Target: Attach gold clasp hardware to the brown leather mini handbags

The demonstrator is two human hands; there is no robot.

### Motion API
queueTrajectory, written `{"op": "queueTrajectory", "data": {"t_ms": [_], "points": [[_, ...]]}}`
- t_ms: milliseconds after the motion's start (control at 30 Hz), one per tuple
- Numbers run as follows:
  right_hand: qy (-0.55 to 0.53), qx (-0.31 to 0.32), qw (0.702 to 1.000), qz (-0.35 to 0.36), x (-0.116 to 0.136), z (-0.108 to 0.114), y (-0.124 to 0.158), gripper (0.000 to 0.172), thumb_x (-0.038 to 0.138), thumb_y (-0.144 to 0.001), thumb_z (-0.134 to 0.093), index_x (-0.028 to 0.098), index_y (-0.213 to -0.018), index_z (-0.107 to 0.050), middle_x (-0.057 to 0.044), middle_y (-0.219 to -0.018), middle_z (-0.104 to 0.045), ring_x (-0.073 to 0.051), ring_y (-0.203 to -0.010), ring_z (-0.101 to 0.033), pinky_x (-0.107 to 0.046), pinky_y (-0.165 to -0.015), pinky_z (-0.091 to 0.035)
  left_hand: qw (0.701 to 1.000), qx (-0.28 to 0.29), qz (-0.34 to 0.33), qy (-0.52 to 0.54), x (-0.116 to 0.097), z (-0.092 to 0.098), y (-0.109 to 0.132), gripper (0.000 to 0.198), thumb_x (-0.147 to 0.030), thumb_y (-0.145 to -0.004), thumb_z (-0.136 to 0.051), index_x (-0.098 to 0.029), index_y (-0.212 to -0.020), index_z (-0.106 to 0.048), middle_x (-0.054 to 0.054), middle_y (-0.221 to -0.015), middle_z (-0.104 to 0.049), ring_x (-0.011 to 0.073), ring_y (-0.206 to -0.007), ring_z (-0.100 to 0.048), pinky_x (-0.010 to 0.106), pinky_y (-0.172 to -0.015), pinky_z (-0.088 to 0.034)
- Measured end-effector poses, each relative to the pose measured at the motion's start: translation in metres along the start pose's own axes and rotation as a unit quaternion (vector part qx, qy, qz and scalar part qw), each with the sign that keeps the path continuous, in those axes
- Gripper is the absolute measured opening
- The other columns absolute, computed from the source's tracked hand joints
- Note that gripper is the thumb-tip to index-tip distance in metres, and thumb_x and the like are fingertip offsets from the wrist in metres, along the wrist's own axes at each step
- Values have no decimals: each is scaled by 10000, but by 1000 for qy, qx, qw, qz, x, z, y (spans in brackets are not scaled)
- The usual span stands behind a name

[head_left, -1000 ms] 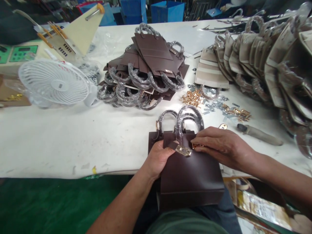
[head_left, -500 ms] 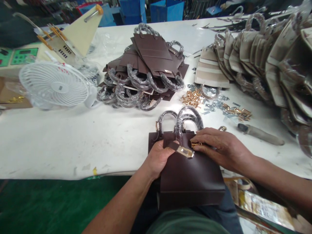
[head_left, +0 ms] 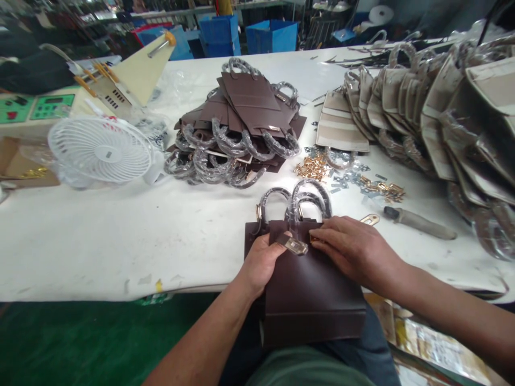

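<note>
Counter [head_left: 80,246]: a wide white surface, on which a white fan [head_left: 100,150], a heap of brown bags [head_left: 253,102] and a row of beige bags [head_left: 341,123] are placed; behind it, blue bins [head_left: 271,37] are seen.
Dark brown bag [head_left: 314,292]: it is held at the near edge of the counter, its handles [head_left: 311,185] pointing away from the person and its lower part above the lap.
Left hand [head_left: 259,265]: it is closed at the upper left of the bag; the strap [head_left: 284,240], with a metal plate [head_left: 296,245] at its end, is gripped under the thumb, while the other fingers are mostly hidden.
Right hand [head_left: 358,246]: its fingertips are closed on a small gold piece [head_left: 312,237] at the upper front of the bag; most of this piece is covered.
Weight: the bag is judged to be rather light, so it may be shifted easily if it is not supported.
Front panel: it looks smooth and fairly stiff; it could probably be scratched by metal edges.
Handles: they are wrapped in clear film, so a slippery hold should be expected there.
Best hold: the upper side edge is judged firmer, and the strap is better taken beside its plate.
</note>
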State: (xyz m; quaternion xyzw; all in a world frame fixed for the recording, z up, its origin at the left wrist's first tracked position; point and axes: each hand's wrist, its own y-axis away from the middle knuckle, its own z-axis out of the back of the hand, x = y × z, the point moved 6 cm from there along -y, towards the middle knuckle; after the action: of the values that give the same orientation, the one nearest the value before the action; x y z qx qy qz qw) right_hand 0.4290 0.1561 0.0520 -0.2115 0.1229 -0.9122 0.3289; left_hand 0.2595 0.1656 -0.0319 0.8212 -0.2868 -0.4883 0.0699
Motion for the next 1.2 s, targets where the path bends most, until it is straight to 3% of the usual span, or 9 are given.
{"op": "queueTrajectory", "data": {"t_ms": [167,300,467,700,933,1200], "points": [[58,36,997,32,7,-1,-5,194,186,-1063,-543,160,-1066,-734,-69,-832,-615,-226,-733,-531,-356,-637,-375,1000,-6,-7,-12,-1,0,1,353,-491,-857,-797,-149,-933,-760,58,-812,-754,181,-673,-677,285,-700,-510],[41,24,999,22,4,0,-3,197,217,-1073,-545,160,-1093,-732,-89,-915,-662,-222,-793,-590,-345,-691,-433,999,-12,-12,-33,-2,-1,2,434,-530,-850,-789,-138,-1037,-782,76,-837,-765,217,-724,-699,309,-732,-514],[18,-24,999,24,1,5,3,208,253,-1096,-525,183,-1112,-721,-108,-1018,-703,-217,-822,-643,-333,-728,-477,997,-29,-46,-61,-2,0,4,412,-524,-832,-805,-139,-975,-781,76,-914,-768,228,-853,-691,297,-785,-493],[3,19,1000,24,2,0,-6,208,251,-1093,-525,186,-1057,-719,-81,-947,-679,-220,-808,-613,-332,-702,-434,999,-24,-39,-27,-1,1,3,374,-502,-832,-811,-148,-938,-756,74,-1000,-754,230,-953,-663,285,-801,-474],[21,51,998,27,2,-9,-14,260,202,-1082,-489,164,-996,-732,-75,-862,-636,-223,-755,-546,-339,-669,-374,1000,-19,-9,-10,2,2,1,396,-524,-839,-803,-141,-902,-726,41,-870,-735,150,-718,-613,275,-737,-452],[25,44,998,-27,4,-6,-10,153,183,-1038,-593,176,-1034,-746,-54,-872,-637,-219,-780,-581,-319,-703,-386,998,-22,-56,-36,1,7,0,367,-454,-809,-836,-130,-956,-747,72,-904,-765,215,-860,-690,296,-809,-493]]}}
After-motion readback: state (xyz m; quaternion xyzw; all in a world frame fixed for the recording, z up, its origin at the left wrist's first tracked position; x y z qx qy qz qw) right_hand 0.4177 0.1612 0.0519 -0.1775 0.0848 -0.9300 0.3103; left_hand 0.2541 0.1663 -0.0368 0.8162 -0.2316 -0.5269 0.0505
